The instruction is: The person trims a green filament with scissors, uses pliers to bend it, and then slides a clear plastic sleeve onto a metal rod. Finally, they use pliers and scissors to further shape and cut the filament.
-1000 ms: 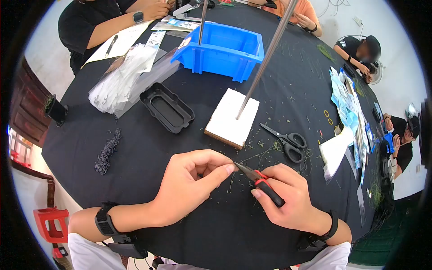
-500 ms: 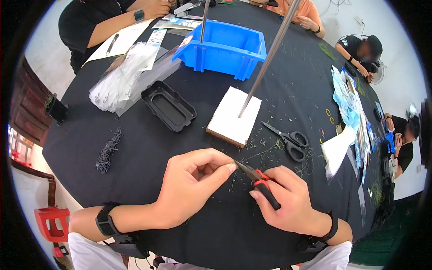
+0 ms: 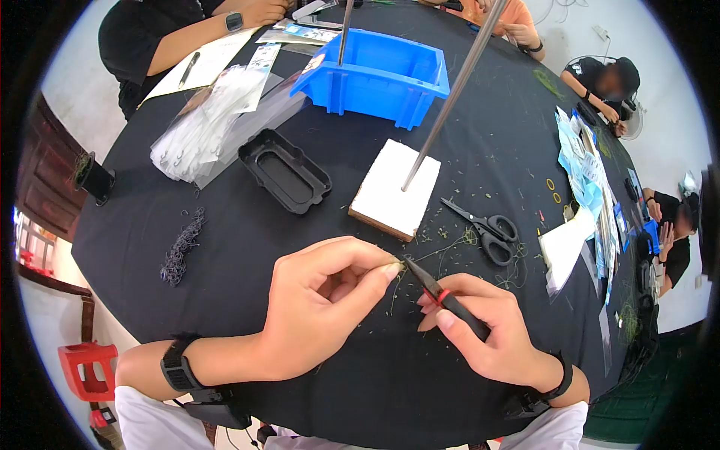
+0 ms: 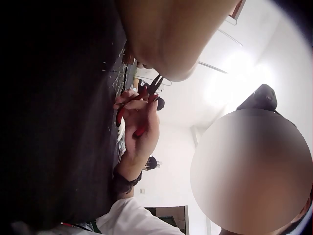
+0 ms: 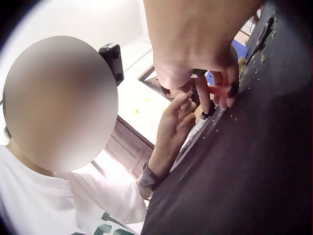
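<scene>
Grip of right hand (image 3: 505,330) is curled round needle-nose pliers (image 3: 466,316), jaws slightly parted; tips have shifted rightward, just beside left hand (image 3: 311,311), which pinches a tiny indistinct item (image 3: 401,265) above tabletop (image 3: 375,390).

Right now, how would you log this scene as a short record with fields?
left grip: left hand pinches a tiny item, too small to identify
right grip: right hand holds pliers, jaws parted
beyond the hands: white-topped block with upright metal rod; scissors to its right
farther back: blue bin
left side: black tray, dark tangle
</scene>
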{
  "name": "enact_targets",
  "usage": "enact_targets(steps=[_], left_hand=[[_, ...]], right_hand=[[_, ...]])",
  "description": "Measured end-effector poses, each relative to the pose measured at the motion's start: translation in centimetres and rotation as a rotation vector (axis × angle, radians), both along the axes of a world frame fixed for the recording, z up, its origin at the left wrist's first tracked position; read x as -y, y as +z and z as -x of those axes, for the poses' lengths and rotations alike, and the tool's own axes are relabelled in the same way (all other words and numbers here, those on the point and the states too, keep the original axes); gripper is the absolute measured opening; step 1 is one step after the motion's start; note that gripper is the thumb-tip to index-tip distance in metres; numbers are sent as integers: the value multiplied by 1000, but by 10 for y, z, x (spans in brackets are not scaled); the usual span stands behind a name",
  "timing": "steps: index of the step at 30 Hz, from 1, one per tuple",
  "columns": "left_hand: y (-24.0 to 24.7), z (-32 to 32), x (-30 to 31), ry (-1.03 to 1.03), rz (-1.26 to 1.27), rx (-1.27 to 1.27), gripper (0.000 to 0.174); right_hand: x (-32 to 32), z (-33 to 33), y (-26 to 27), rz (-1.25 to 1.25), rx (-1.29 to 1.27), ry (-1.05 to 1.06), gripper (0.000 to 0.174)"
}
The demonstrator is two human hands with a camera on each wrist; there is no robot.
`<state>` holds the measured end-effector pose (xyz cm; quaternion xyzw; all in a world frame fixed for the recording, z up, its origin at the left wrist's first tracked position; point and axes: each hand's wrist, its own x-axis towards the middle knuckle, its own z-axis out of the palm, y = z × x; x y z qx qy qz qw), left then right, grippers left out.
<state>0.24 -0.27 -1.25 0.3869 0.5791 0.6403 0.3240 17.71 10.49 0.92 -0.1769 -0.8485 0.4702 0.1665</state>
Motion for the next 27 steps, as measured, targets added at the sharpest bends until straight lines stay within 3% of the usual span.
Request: enact_targets(steps=[13,19,22,27], left_hand=[[5,0,0,18,-42,-277,6],[8,3,1,46,-95,-435,11],[7,6,-1,70,-218,-668,11],[3,7,-7,92,-418,-850,16]], right_hand=[[4,0,1,-134,21,2,15],[4,-1,-1,63,-35,-39,17],[6,-3,3,142,7,-18,19],[10,-3,0,165,-28,0,20]])
